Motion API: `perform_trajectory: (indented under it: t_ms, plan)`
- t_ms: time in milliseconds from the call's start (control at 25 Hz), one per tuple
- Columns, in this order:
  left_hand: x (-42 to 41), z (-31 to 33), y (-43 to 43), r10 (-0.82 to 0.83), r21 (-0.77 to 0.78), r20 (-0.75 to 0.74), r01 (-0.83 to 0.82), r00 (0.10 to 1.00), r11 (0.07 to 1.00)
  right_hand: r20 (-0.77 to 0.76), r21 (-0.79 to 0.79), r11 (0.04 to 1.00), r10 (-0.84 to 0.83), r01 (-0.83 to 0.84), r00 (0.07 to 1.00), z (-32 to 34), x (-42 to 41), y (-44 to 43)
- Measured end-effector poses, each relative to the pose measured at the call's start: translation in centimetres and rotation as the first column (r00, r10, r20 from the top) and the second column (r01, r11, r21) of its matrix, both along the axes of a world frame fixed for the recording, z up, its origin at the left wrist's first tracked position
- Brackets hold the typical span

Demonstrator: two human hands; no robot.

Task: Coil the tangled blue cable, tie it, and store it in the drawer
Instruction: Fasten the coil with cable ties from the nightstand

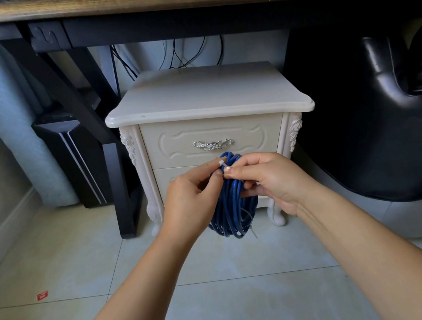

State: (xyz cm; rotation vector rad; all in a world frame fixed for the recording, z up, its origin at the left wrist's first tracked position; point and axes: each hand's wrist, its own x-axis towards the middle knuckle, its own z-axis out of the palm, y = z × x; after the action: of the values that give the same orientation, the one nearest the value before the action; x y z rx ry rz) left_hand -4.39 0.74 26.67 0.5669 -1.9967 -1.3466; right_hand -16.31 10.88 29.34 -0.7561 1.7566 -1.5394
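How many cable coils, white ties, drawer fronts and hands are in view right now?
Blue cable coil: 1
White ties: 2, top tie pinched, bottom tie hanging
Drawer fronts: 2, upper drawer front, lower drawer front partly hidden
Hands: 2, left hand, right hand
Total: 7

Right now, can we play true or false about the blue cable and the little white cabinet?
1. The blue cable is wound into a coil. True.
2. The top drawer stands open. False: it is shut.
3. The left hand pinches a white tie at the coil's top, and the right hand grips the coil. True.
4. The coil lies on the floor. False: the hands hold it up in front of the cabinet.
5. A red scrap lies on the floor tiles. True.
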Motion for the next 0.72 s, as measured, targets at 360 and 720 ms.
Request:
perform_trajectory:
  t_ms: [360, 720]
  plan:
    - [-1.1, -1.4, 2.0, 0.137, -0.305, 0.089, -0.104, 0.986, 0.947, 0.086, -0.039, 0.984, -0.171, 0.174, 0.982, -0.7, 1.0, -0.6]
    - [-0.9, -1.3, 0.8, 0.128, -0.12, -0.003, -0.128, 0.992, 0.984, 0.136, -0.162, 0.971, -0.157, 0.178, 0.978, 0.3, 1.0, -0.3]
